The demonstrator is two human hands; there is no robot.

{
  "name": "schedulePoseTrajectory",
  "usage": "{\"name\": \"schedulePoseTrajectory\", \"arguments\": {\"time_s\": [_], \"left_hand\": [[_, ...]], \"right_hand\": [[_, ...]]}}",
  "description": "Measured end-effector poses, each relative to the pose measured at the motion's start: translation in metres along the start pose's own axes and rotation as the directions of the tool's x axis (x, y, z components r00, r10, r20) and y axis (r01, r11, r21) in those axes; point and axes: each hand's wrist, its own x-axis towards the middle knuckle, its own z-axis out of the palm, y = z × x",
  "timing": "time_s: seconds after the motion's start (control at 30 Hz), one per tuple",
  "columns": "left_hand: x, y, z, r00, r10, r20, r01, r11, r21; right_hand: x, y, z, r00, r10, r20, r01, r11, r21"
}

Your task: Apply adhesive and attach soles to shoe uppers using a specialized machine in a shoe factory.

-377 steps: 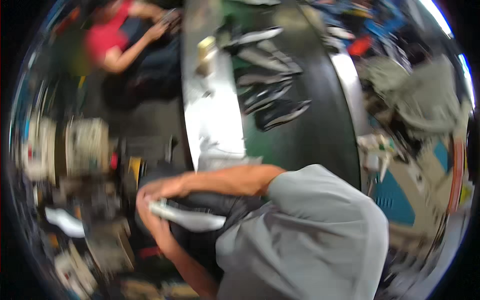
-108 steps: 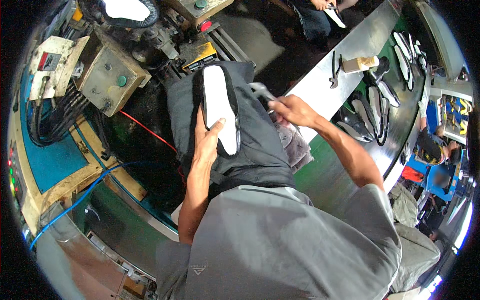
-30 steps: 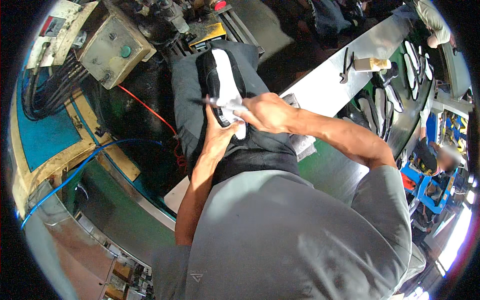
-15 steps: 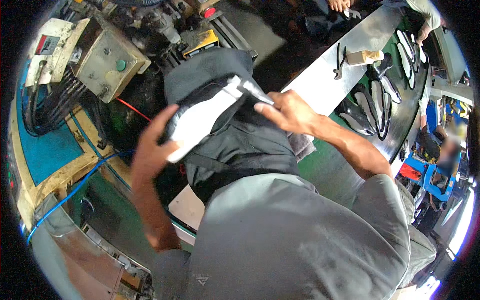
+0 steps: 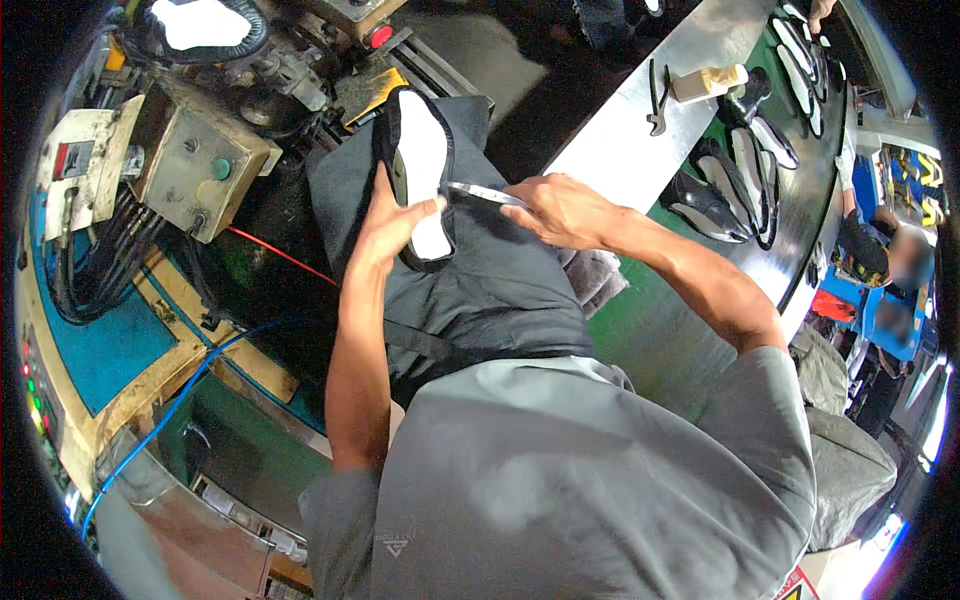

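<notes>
A black shoe upper on a last (image 5: 424, 165), its white insole facing up, stands over my apron-covered lap. My left hand (image 5: 385, 225) is closed around its near left side, the thumb pressed across the white insole. In my right hand (image 5: 562, 208) is a slim, pale metal hand tool (image 5: 485, 192); the fist hides its handle. The tool's tip meets the shoe's right edge, near the left thumb. A dark apron (image 5: 500, 270) lies beneath the shoe.
Several lasted shoes (image 5: 722, 205) lie on the metal bench to the right, beside a black hand tool (image 5: 657, 98) and a cream bottle (image 5: 708, 84). Machinery with a control box (image 5: 205, 165) stands at left, a blue hose (image 5: 165, 405) below it. Another white-soled shoe (image 5: 205, 24) sits at upper left.
The shoe has turned from a slant to nearly upright. My left hand has shifted right along its side. The metal tool has moved from the shoe's far end to its right edge.
</notes>
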Motion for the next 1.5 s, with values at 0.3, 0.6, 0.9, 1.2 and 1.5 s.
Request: {"name": "schedulePoseTrajectory", "arguments": {"time_s": [0.3, 0.6, 0.9, 1.2, 1.5], "left_hand": [[-0.053, -0.027, 0.041, 0.941, 0.191, -0.280, -0.060, 0.906, 0.418], [-0.053, -0.036, 0.028, 0.932, 0.245, -0.268, -0.126, 0.910, 0.394], [-0.023, -0.045, 0.031, 0.920, 0.242, -0.309, -0.131, 0.932, 0.338], [-0.051, -0.056, 0.021, 0.988, 0.108, -0.114, -0.107, 0.994, 0.014], [-0.046, -0.050, 0.029, 0.957, 0.192, -0.220, -0.130, 0.955, 0.266]], "right_hand": [[0.063, 0.012, 0.019, 0.958, -0.260, 0.119, 0.286, 0.882, -0.374], [0.068, 0.042, 0.019, 0.956, -0.259, 0.138, 0.288, 0.914, -0.286], [0.044, 0.055, 0.001, 0.972, -0.214, 0.093, 0.211, 0.976, 0.045], [0.080, 0.036, -0.005, 0.867, 0.052, 0.495, -0.339, 0.791, 0.510], [0.094, 0.019, -0.009, 0.952, -0.291, 0.097, 0.306, 0.912, -0.274]]}}
